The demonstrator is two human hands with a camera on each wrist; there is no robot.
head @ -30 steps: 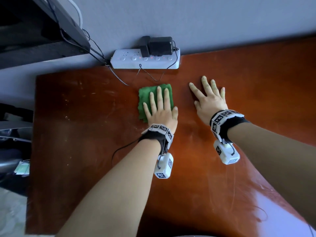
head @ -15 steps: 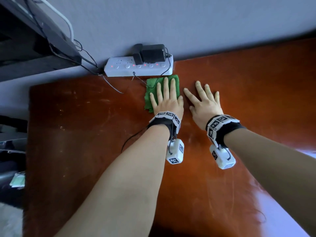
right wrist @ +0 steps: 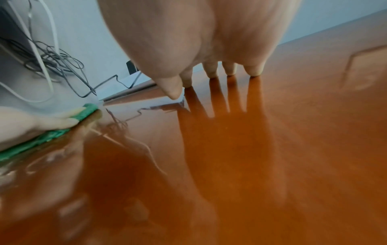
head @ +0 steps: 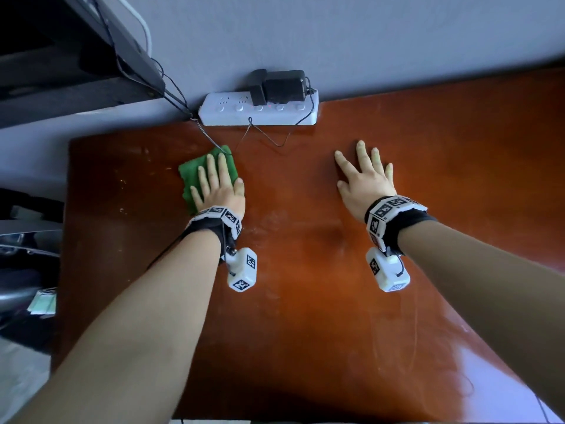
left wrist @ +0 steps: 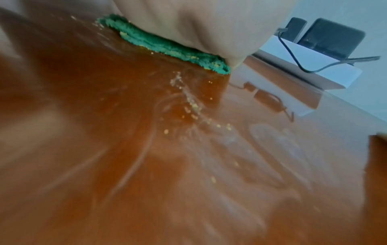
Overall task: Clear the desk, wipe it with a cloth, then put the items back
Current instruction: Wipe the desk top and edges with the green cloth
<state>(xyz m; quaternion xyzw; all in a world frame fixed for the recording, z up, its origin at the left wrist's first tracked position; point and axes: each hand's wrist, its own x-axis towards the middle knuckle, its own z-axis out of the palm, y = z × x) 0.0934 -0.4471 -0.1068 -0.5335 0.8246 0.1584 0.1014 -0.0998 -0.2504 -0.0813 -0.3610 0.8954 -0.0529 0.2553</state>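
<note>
A folded green cloth [head: 191, 175] lies on the glossy red-brown desk [head: 305, 286], left of centre near the back. My left hand [head: 218, 185] presses flat on the cloth with straight fingers, covering most of it. From the left wrist view the cloth [left wrist: 159, 44] shows as a green edge under my palm, with pale crumbs and smears on the desk [left wrist: 188, 149] beside it. My right hand [head: 363, 175] lies flat on the bare desk to the right, fingers spread, holding nothing. Its fingertips [right wrist: 230, 71] touch the wood in the right wrist view.
A white power strip [head: 258, 113] with a black adapter [head: 282, 85] sits against the grey wall at the desk's back edge. Thin cables [head: 269, 137] trail from it onto the desk near the cloth. A dark monitor edge [head: 122, 47] stands at the back left.
My left hand has slid the cloth to the left and a little nearer, away from the power strip. The gap between my two hands has widened; the right hand stays flat.
</note>
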